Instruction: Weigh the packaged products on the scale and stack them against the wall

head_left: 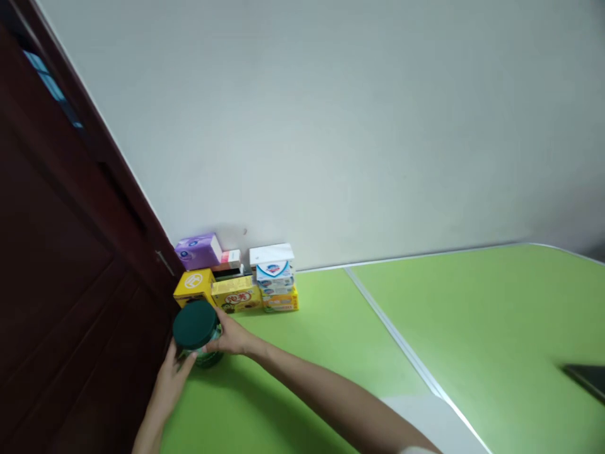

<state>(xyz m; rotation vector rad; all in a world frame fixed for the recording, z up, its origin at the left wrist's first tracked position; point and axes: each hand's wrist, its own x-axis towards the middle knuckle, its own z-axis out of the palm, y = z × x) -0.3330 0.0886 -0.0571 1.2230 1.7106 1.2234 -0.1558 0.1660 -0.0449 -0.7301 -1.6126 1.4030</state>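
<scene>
A round jar with a dark green lid (195, 324) stands at the left end of the green table, close to the door. My left hand (174, 372) grips its near left side, and my right hand (227, 334) is wrapped round its right side. Both hands touch the jar below the lid; part of its body is hidden by the fingers. Just behind it are a yellow box with a white round logo (193, 285) and a longer yellow box with red lettering (237, 295). To their right rises a stack of soap boxes (275, 271).
Behind the yellow boxes, a purple tissue pack (199, 251) and a small white-and-orange box (231, 258) stand against the wall. A dark red door (85, 302) bounds the left side. A white strip (392, 331) crosses the green table (482, 309); a dark flat object (588, 378) lies far right.
</scene>
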